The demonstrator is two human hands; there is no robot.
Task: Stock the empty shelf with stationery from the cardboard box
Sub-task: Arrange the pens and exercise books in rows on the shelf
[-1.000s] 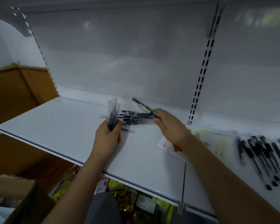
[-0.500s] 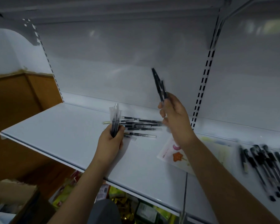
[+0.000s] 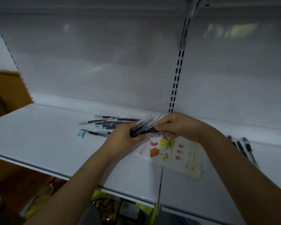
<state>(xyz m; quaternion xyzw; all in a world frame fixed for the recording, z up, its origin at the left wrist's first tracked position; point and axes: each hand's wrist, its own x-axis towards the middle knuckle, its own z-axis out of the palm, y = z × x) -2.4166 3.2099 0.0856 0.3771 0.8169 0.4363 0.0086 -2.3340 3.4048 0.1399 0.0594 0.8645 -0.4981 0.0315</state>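
Pens [image 3: 143,129] now sit bundled between your hands, left [image 3: 125,140] gripping, right [image 3: 173,125] returned from above to pinch their tips, ready for the shelf [image 3: 39,143].

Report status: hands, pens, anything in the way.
Left hand and right hand both grip the pen bundle above the shelf. Loose pens lie behind; booklet underneath. Nothing blocking.

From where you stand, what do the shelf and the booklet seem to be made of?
The shelf looks like painted metal: smooth pale surface with a soft sheen and a thin folded front edge. The booklet looks like paper, a thin flat sheet, its cover printed with colourful pictures.
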